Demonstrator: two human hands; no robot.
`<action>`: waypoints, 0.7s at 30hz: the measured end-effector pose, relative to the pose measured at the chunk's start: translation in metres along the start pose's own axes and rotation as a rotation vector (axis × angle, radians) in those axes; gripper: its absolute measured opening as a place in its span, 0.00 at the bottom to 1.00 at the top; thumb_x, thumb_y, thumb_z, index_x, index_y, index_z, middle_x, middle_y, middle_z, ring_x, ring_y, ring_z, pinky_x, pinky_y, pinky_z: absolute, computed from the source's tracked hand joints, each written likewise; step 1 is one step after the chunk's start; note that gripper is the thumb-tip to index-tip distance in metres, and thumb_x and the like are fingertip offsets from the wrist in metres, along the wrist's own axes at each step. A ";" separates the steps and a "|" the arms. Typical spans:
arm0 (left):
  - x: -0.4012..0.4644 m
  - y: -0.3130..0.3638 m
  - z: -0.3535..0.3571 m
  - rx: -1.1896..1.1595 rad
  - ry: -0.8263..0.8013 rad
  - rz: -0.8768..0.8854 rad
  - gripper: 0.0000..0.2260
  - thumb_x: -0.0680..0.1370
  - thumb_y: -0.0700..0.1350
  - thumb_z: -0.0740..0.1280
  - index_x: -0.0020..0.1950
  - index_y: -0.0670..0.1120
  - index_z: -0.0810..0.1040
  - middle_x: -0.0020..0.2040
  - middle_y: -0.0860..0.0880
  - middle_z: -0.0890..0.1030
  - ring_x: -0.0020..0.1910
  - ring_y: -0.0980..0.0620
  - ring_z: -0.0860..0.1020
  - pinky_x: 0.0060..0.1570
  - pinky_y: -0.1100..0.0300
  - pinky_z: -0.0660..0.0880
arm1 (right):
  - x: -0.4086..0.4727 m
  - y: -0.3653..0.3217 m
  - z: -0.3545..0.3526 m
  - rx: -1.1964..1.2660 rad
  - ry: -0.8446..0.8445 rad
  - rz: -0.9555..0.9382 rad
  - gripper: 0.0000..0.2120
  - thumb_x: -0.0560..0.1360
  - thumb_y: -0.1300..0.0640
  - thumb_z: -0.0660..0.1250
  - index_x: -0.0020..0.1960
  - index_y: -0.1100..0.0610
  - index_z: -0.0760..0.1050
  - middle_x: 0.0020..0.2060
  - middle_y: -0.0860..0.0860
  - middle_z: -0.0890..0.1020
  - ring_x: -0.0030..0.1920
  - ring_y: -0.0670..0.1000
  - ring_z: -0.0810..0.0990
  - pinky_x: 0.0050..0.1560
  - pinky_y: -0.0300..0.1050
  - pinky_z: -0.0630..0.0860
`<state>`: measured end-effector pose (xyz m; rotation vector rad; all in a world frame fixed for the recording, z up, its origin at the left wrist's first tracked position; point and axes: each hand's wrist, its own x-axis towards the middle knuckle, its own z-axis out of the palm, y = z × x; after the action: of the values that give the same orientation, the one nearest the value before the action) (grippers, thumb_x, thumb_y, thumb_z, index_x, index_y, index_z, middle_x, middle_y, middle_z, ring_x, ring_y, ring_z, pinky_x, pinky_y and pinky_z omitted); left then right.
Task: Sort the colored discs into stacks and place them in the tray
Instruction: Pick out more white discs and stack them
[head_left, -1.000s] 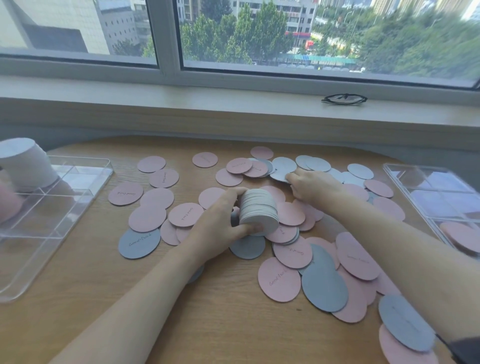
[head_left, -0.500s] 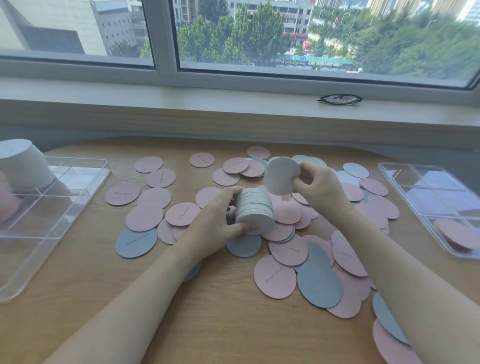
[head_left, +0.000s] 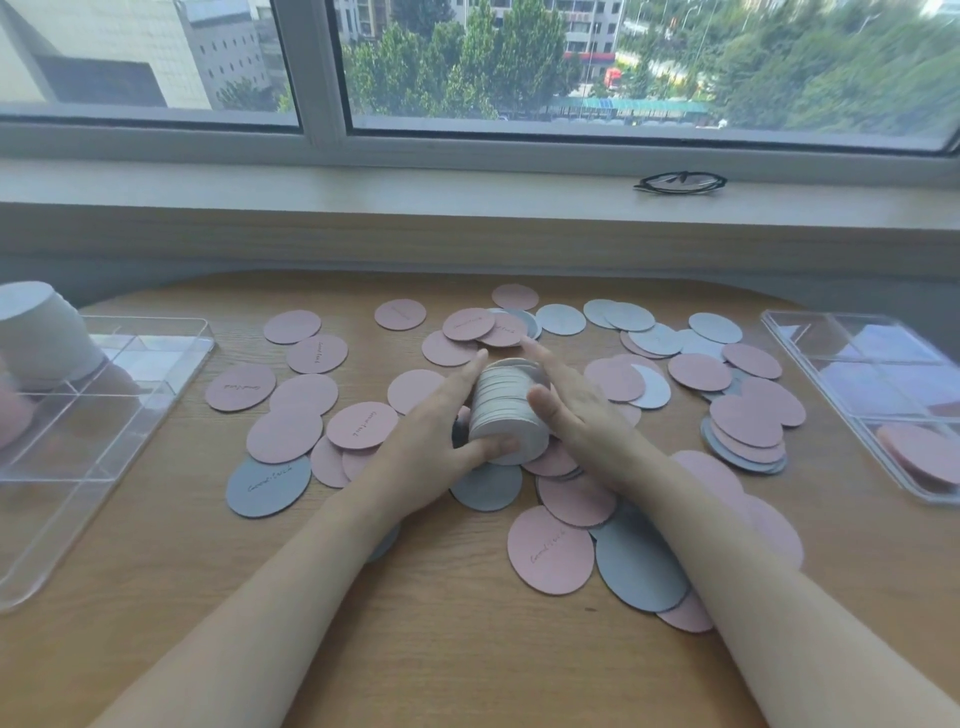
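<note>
— Discs, where's your stack?
— Pale grey stack (head_left: 508, 410) sits mid-counter (head_left: 457, 649), tilted on its side. My left hand (head_left: 431, 447) curls round it, thumb under the near face; my right hand (head_left: 576, 410) presses flat against its other side, fingers straight.
— And the trays?
— Left clear tray (head_left: 156, 364) holds a white stack (head_left: 41, 332); right tray (head_left: 810, 343) holds pink discs (head_left: 919, 457).

Wooden table (head_left: 441, 649), pale windowsill (head_left: 363, 192), daylit window (head_left: 623, 62), trees outside
</note>
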<state>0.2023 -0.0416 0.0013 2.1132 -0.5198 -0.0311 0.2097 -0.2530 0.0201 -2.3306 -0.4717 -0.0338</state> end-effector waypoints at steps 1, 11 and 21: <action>0.000 0.001 0.000 0.009 -0.002 0.006 0.42 0.74 0.59 0.73 0.81 0.59 0.52 0.72 0.61 0.69 0.61 0.64 0.74 0.65 0.58 0.72 | -0.001 -0.003 0.001 0.001 -0.016 -0.021 0.44 0.72 0.24 0.43 0.80 0.48 0.54 0.76 0.46 0.64 0.74 0.46 0.61 0.74 0.45 0.56; -0.001 0.000 -0.001 0.042 0.000 0.035 0.40 0.75 0.55 0.73 0.81 0.58 0.53 0.74 0.60 0.67 0.68 0.59 0.70 0.68 0.51 0.70 | -0.004 0.020 -0.041 -0.130 0.269 0.162 0.20 0.82 0.47 0.60 0.71 0.53 0.71 0.65 0.51 0.75 0.65 0.53 0.73 0.66 0.54 0.69; -0.001 -0.001 0.000 0.046 0.004 0.043 0.39 0.76 0.52 0.73 0.81 0.58 0.53 0.74 0.59 0.67 0.71 0.58 0.68 0.69 0.51 0.70 | -0.008 0.065 -0.070 -0.750 0.132 0.524 0.21 0.79 0.42 0.63 0.66 0.53 0.74 0.64 0.54 0.71 0.65 0.58 0.66 0.66 0.54 0.62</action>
<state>0.2020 -0.0408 0.0008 2.1458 -0.5685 0.0102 0.2322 -0.3462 0.0253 -3.0859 0.2902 -0.1303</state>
